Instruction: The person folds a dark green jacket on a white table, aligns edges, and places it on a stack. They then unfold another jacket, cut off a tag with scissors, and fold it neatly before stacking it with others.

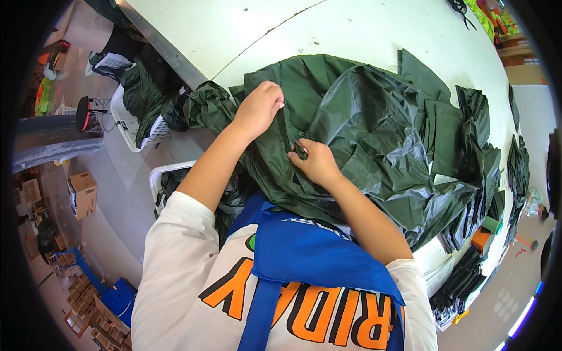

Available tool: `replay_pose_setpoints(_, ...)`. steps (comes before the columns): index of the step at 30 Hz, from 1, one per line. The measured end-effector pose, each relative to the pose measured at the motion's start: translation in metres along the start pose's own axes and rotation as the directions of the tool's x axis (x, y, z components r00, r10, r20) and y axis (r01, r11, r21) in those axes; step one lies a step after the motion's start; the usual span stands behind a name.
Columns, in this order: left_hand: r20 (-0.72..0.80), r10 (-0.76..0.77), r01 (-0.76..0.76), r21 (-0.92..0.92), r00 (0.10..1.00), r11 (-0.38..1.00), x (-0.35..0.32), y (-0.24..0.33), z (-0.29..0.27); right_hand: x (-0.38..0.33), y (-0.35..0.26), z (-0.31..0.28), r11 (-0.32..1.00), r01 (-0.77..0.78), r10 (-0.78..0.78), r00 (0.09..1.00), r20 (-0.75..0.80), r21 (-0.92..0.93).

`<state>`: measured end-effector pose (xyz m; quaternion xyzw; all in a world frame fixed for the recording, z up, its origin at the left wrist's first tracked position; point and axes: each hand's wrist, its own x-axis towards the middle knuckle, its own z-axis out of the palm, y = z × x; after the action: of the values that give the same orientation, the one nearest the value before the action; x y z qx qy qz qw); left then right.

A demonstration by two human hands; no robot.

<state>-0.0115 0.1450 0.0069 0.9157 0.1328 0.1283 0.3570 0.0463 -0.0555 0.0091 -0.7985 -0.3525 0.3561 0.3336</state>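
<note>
A dark green, shiny waterproof garment lies bunched across the white table in front of me. My left hand is closed, pinching the garment's far left part at the top of a dark narrow strip that looks like a zip. Nearer to me and to the right, my right hand is closed at the lower end of that strip. Between its thumb and fingers shows a small dark looped piece, too small to name for sure. The strip runs fairly straight between both hands.
The white table extends beyond the garment. Folded dark green pieces lie at the right, with more stacked near the lower right edge. White baskets of dark cloth stand left, near a cardboard box on the floor.
</note>
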Motion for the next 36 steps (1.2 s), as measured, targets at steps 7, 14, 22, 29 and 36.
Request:
replay_pose_setpoints(7, -0.077, 0.352, -0.350, 0.034, 0.933, 0.936, 0.001, 0.074, -0.056, -0.021, -0.033, -0.098, 0.891, 0.091, -0.115, 0.993, 0.026, 0.445)
replay_pose_setpoints(14, -0.175, 0.495, -0.489, 0.081, 0.851, 0.869, -0.002, 0.130, -0.073, -0.045, -0.089, -0.128, 0.902, 0.184, -0.125, 0.977, -0.172, 0.391)
replay_pose_setpoints(22, -0.260, 0.535, -0.547, 0.030, 0.804, 0.836, -0.007, 0.149, -0.069, -0.061, -0.113, -0.133, 0.966, 0.155, -0.109, 0.969, -0.220, 0.206)
replay_pose_setpoints(29, -0.168, 0.561, -0.558, 0.069, 0.810, 0.827, -0.013, 0.156, -0.073, -0.066, -0.112, -0.129, 0.962, 0.169, -0.109, 0.958, -0.265, 0.216)
replay_pose_setpoints(36, 0.126, 0.568, -0.545, -0.176, 0.814, 0.820, -0.028, 0.168, -0.055, -0.067, -0.098, -0.124, 0.843, 0.271, 0.070, 0.801, -0.595, 0.464)
